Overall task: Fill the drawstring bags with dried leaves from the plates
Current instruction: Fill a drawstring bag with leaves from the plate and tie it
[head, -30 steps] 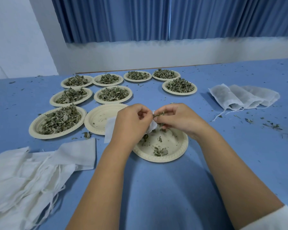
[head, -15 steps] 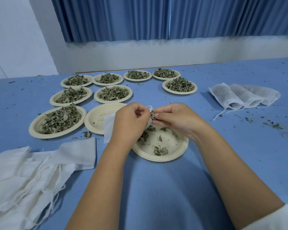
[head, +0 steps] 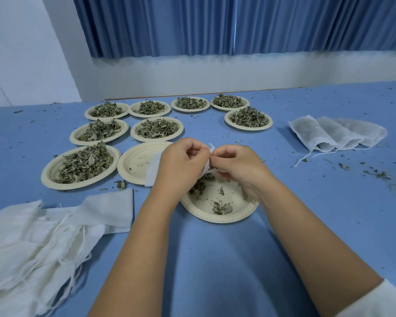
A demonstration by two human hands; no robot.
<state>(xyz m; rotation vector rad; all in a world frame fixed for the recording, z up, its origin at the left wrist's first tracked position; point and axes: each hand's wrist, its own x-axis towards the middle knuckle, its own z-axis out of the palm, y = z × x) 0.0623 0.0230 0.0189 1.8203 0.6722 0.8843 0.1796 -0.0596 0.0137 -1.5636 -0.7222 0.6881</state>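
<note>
Head view, looking down at a blue counter (head: 215, 259) strewn with leaf crumbs. My two hands meet just above the near plate (head: 217, 218), a pale paper plate straight in front of me.

My left hand (head: 181, 165) is curled round the mouth of a white drawstring bag (head: 152, 172). The body of the bag trails out to the left from under my palm, over the edge of an emptied plate (head: 135, 163). My right hand (head: 240, 165) has its fingers bunched against the same opening, pinching the gathered rim. Whether any leaf sits between those fingertips is hidden. Only a few dried leaves (head: 221, 207) lie on the near plate below.

Further back, eight heaped plates (head: 78, 186) stand in loose rows. Well off to my right lie several filled bags (head: 329, 136), their cords trailing. At my near left is a heap of flat empty bags (head: 44, 236).

I judge that I am partway through stuffing this bag, feeding it from a plate that is almost used up. The next move calls for my left hand to hold the mouth open and steady over the plate. My right hand would drop to the scraps, gather a pinch and bring it back into the opening. The leaves look brittle and light, so a loose pinch would likely shed crumbs onto the counter. Once the plate is bare, the cords want pulling tight, and the bag belongs with the filled ones.
</note>
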